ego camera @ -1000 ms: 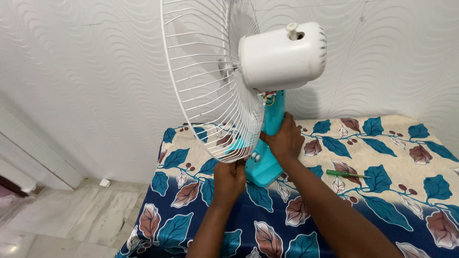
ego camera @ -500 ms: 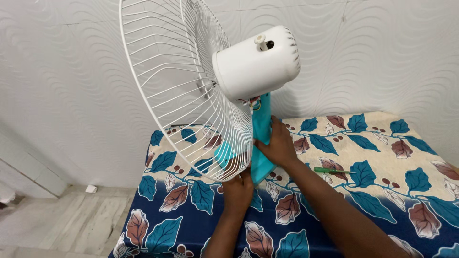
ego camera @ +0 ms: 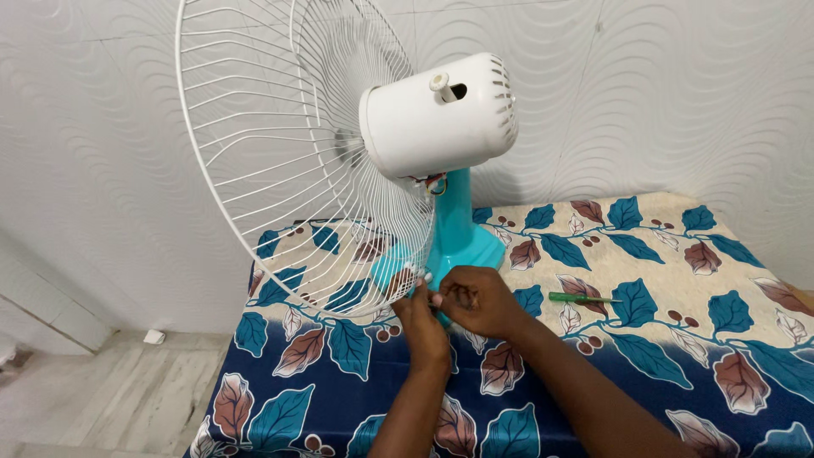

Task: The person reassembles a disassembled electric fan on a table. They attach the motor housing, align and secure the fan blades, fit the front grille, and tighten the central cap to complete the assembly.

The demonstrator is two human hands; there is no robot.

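A table fan stands on the cloth-covered table, with a white wire guard, a white motor housing and a turquoise stand and base. My left hand and my right hand meet at the front of the base, fingers curled around its white control buttons near the guard's lower rim. What the fingers pinch is hidden. Coloured wires show under the housing.
A green-handled screwdriver lies on the leaf-patterned cloth to the right of my hands. A white textured wall stands close behind the fan. The table's left edge drops to a pale tiled floor.
The fan has turned and shifted left in view. My right hand left the turquoise stand and came down to the front of the base beside my left hand.
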